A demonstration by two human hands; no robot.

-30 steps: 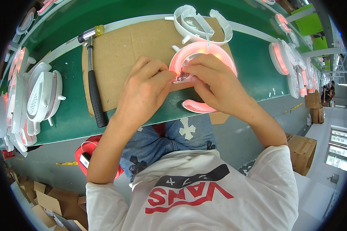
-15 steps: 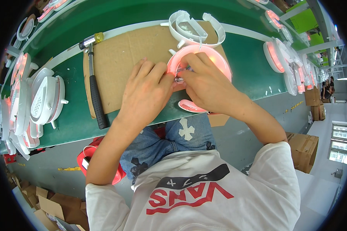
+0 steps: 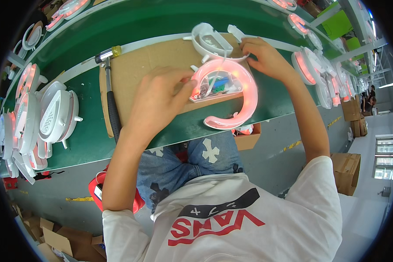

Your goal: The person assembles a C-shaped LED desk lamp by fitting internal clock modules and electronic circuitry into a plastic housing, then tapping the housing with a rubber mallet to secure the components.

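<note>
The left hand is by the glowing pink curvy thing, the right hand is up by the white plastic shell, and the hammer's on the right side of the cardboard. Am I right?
Not quite: the head view shows the hammer along the left side of the cardboard. The left hand is by the glowing pink curvy thing, and the right hand is up by the white plastic shell.

Blue bits (image 3: 221, 83) inside the glowing pink hook-shaped housing (image 3: 250, 94), centre, are indistinct. Brown cardboard boxes (image 3: 79, 244), lower left, are cut off.

Two hands (image 3: 160, 95), one hammer (image 3: 112, 102), one glowing curved piece (image 3: 249, 89)
</note>
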